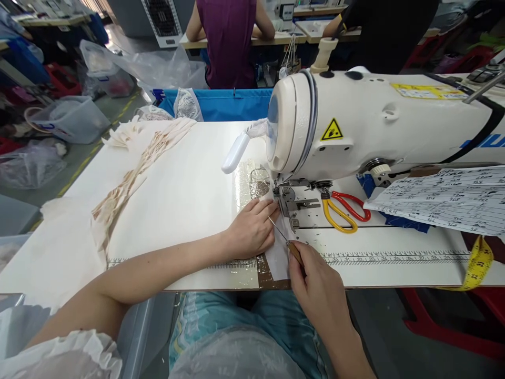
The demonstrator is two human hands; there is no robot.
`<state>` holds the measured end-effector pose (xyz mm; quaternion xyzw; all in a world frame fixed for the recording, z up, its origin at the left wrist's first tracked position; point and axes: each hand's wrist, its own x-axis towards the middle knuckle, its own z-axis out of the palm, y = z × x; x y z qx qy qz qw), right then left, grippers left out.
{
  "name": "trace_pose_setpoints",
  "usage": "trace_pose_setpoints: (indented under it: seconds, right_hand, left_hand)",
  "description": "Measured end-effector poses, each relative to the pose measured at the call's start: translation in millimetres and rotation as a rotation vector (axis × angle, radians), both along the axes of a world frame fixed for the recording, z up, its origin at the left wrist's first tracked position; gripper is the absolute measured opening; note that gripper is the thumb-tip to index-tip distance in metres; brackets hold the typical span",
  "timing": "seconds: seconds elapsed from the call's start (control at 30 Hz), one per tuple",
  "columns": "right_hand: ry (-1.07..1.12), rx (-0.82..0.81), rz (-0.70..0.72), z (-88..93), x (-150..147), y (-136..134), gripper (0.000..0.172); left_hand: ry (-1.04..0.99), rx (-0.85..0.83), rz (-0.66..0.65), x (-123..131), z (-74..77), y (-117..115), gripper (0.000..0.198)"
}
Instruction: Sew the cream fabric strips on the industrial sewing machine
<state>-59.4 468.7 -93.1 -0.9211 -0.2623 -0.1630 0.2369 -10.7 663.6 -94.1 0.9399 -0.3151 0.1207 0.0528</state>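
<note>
My left hand (252, 229) lies flat with its fingers stretched toward the needle area of a white sewing machine (355, 126). Under its fingertips is a white fabric strip (278, 264) that runs from the presser foot (284, 193) toward the table's front edge. An awl (295, 253) with a wooden handle is gripped in my right hand (317, 279), just right of the strip. Its thin metal shaft points up and left, the tip close to my left fingers. The fabric's far end is hidden by the fingers and the machine.
Scissors (342, 210) with red and yellow handles lie right of the presser foot. Handwritten paper (445, 197) and a yellow tape measure (478, 266) are farther right. Gathered pale fabric (134, 181) lies left on the white table (185, 184). Other people sit beyond a blue cloth (236, 104).
</note>
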Motion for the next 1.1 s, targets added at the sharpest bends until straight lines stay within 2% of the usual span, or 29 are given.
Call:
trace_pose_setpoints:
  seconds: [0.2,0.43,0.7,0.8,0.93,1.1]
  right_hand:
    - [0.021,0.04,-0.031,-3.7,7.7,7.2,0.027]
    - [0.044,0.065,-0.081,-8.4,16.9,16.8,0.03]
    - [0.189,0.171,-0.097,-3.0,14.6,19.8,0.03]
    - [0.234,0.19,-0.091,-0.7,11.3,20.0,0.031]
    - [0.282,0.21,-0.08,2.9,8.8,18.7,0.029]
    - [0.4,0.236,-0.073,2.4,4.7,1.7,0.029]
  left_hand:
    - [-0.004,0.014,0.015,2.4,-1.0,0.9,0.045]
    - [0.027,0.002,0.115,11.0,1.0,3.3,0.041]
    - [-0.048,0.062,0.094,25.7,-0.3,16.7,0.035]
    - [-0.06,0.046,0.101,21.6,1.0,14.5,0.035]
    - [-0.043,0.011,0.018,10.7,0.3,5.5,0.035]
    - [-0.035,0.015,0.006,5.8,-1.6,2.3,0.038]
